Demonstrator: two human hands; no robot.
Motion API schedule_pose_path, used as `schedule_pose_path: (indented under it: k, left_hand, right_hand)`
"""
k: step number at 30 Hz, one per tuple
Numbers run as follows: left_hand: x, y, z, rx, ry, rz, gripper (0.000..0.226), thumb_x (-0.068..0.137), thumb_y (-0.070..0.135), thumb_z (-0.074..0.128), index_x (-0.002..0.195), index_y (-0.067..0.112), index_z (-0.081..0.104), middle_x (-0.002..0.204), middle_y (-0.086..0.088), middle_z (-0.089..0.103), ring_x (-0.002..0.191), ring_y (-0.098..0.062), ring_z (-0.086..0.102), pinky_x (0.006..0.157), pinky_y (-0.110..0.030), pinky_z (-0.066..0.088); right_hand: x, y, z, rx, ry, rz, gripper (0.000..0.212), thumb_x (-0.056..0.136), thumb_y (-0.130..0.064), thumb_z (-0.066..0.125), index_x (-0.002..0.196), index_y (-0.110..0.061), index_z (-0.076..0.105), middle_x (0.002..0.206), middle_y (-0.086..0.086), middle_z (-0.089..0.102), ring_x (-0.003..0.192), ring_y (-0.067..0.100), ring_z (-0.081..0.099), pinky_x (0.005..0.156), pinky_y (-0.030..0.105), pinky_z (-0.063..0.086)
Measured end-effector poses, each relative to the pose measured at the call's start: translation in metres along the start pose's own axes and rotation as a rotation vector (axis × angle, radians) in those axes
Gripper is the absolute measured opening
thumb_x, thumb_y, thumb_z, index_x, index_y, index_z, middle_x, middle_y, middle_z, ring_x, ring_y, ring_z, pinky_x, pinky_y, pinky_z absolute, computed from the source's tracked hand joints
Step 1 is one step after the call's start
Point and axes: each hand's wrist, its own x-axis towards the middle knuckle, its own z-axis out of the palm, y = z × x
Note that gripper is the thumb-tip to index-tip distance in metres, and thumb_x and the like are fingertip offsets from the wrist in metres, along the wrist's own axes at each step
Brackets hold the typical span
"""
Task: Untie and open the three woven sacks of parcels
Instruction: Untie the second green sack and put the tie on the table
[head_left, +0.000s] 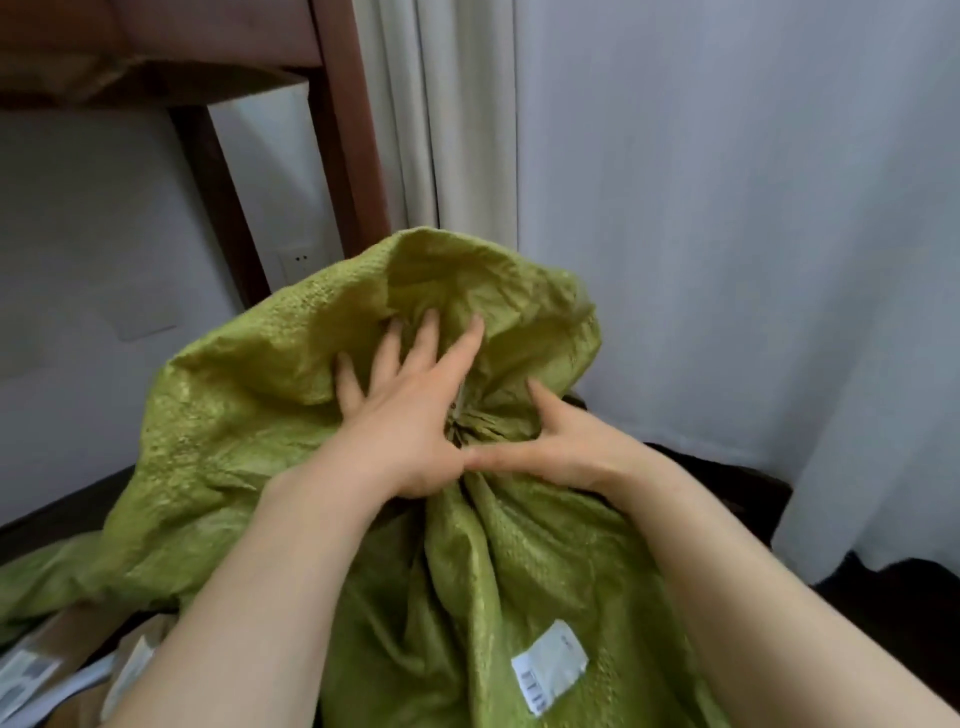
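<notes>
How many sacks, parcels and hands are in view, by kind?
Green woven sack: 1 (green cloth at lower left may be another)
Parcels, lower left, partly seen: 2
Hands: 2, left hand and right hand
Total: 5

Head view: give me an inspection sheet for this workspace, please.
Surface: dark floor, mostly covered.
Job's things: sack, green, its neck gathered tight; parcels at lower left.
Clutter: label on the sack.
Fingers: left hand spread flat on the sack; right hand pinches the neck.
Cables: nothing seen.
Surroundings: curtain, wooden frame, wall socket.
</notes>
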Motion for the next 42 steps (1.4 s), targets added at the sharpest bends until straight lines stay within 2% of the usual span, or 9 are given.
schedule_pose_path:
  k: [4, 11, 15, 17, 20, 27, 32, 36, 42]
  left_hand:
    - [-0.003, -0.025, 0.017, -0.028, -0.092, -0.139, 0.12, 0.074, 0.004, 0.063, 0.133, 0.056, -0.027, 0.151, 0.006, -0.033, 0.142, -0.023, -0.024, 0.114, -0.054, 0.005]
    - [-0.023, -0.047, 0.048, -0.054, -0.541, -0.367, 0.084, 0.071, 0.047, 0.07, 0.142, 0.016, 0.035, 0.124, -0.003, 0.055, 0.112, -0.021, 0.054, 0.094, -0.027, 0.045]
    - [-0.019, -0.009, -0.024, 0.074, -0.158, -0.115, 0.073, 0.065, 0.051, 0.076, 0.125, 0.016, 0.053, 0.108, 0.002, 0.059, 0.106, -0.019, 0.056, 0.088, -0.03, 0.047]
    - [-0.013, -0.003, -0.029, 0.024, 0.018, 0.074, 0.111, 0.062, 0.044, 0.081, 0.149, 0.021, 0.016, 0.153, -0.001, 0.027, 0.142, -0.017, 0.022, 0.116, -0.036, 0.022]
    - [-0.015, -0.011, -0.001, 0.029, -0.248, 0.1, 0.142, 0.06, 0.041, 0.083, 0.14, 0.027, -0.033, 0.155, 0.002, -0.022, 0.13, -0.007, -0.033, 0.107, -0.039, -0.023]
    - [-0.011, -0.038, 0.042, -0.388, 0.012, -0.077, 0.105, 0.063, 0.036, 0.082, 0.148, 0.029, 0.02, 0.148, 0.001, 0.037, 0.138, -0.016, 0.032, 0.116, -0.03, 0.018]
    - [-0.012, -0.041, 0.058, -1.043, 0.297, -0.248, 0.018, 0.073, 0.005, 0.073, 0.085, 0.018, 0.072, 0.082, -0.003, 0.072, 0.081, -0.019, 0.067, 0.079, -0.034, 0.055]
    - [-0.008, -0.031, 0.054, -1.308, 0.334, -0.27, 0.015, 0.08, 0.002, 0.065, 0.073, 0.015, 0.069, 0.066, -0.003, 0.067, 0.061, -0.014, 0.063, 0.06, -0.026, 0.052]
    - [-0.011, -0.028, 0.065, -1.263, 0.36, -0.192, 0.024, 0.08, 0.001, 0.065, 0.085, 0.025, 0.068, 0.087, 0.001, 0.069, 0.087, -0.018, 0.065, 0.078, -0.03, 0.051]
  right_hand:
    - [0.009, 0.008, 0.032, -0.364, -0.12, -0.037, 0.1, 0.072, -0.021, 0.076, 0.15, -0.026, 0.014, 0.153, -0.001, 0.031, 0.137, 0.018, 0.035, 0.111, 0.029, 0.032]
    - [-0.001, 0.007, 0.022, -0.486, 0.028, -0.162, 0.074, 0.073, 0.001, 0.042, 0.126, -0.05, 0.051, 0.139, -0.007, 0.052, 0.125, 0.021, 0.049, 0.103, 0.035, 0.043]
    - [0.0, -0.003, 0.02, -0.608, 0.057, -0.227, 0.066, 0.081, -0.002, 0.042, 0.127, -0.049, 0.051, 0.138, -0.005, 0.052, 0.127, 0.022, 0.046, 0.108, 0.037, 0.034]
    - [0.003, -0.003, 0.02, -0.626, 0.035, -0.281, 0.066, 0.08, 0.0, 0.042, 0.125, -0.048, 0.053, 0.137, -0.005, 0.054, 0.128, 0.021, 0.045, 0.108, 0.038, 0.033]
    - [-0.001, 0.0, 0.016, -0.437, 0.036, -0.304, 0.071, 0.071, 0.011, 0.04, 0.109, -0.042, 0.068, 0.123, -0.007, 0.065, 0.12, 0.014, 0.055, 0.104, 0.034, 0.042]
    - [-0.009, 0.009, 0.001, 0.464, 0.193, -0.118, 0.057, 0.071, 0.025, 0.035, 0.076, -0.014, 0.075, 0.073, 0.006, 0.074, 0.07, 0.022, 0.07, 0.061, 0.024, 0.058]
    - [-0.019, -0.011, -0.008, 0.194, -0.043, -0.077, 0.048, 0.065, -0.006, 0.056, 0.102, -0.033, 0.071, 0.106, 0.001, 0.072, 0.099, 0.02, 0.067, 0.091, 0.039, 0.053]
    - [-0.02, -0.039, -0.002, -0.475, 0.218, -0.306, 0.072, 0.066, -0.041, 0.077, 0.132, -0.037, 0.05, 0.139, -0.011, 0.045, 0.133, 0.011, 0.036, 0.115, 0.04, 0.021]
    - [-0.007, -0.017, 0.017, 0.1, 0.246, -0.251, 0.027, 0.072, -0.001, 0.076, 0.089, -0.021, 0.074, 0.084, 0.0, 0.075, 0.082, 0.014, 0.07, 0.083, 0.033, 0.055]
